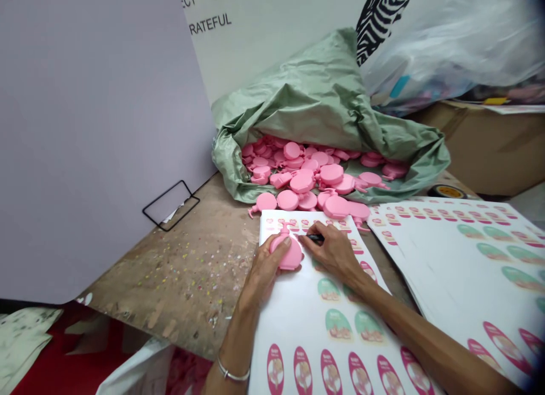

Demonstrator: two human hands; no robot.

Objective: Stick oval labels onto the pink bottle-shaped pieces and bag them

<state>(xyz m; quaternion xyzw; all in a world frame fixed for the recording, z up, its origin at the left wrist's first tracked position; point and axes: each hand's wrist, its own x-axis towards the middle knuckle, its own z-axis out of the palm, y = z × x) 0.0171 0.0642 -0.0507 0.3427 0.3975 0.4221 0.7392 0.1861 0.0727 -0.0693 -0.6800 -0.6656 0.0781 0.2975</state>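
Observation:
My left hand (pixel 268 264) is closed around a flat, round pink plastic bottle (pixel 290 255) with a pump-like top, its thumb across the front. The bottle is held over a white sheet of printed stickers (pixel 293 310). My right hand (pixel 332 244), just right of the bottle, pinches a small black stick-like tool (pixel 315 238); its tip is too small to make out. Green oval stickers and pink "BABY" stickers show on the sheet, and part of it is hidden under my right forearm.
Behind the sheet, a green sack (pixel 293 108) lies open with many pink bottles (pixel 302 180) spilling out. More sticker sheets (pixel 451 264) lie to the right, near a roll of tape (pixel 447 192). A black wire frame (pixel 170 205) stands by the pale panel (pixel 97 128) at left.

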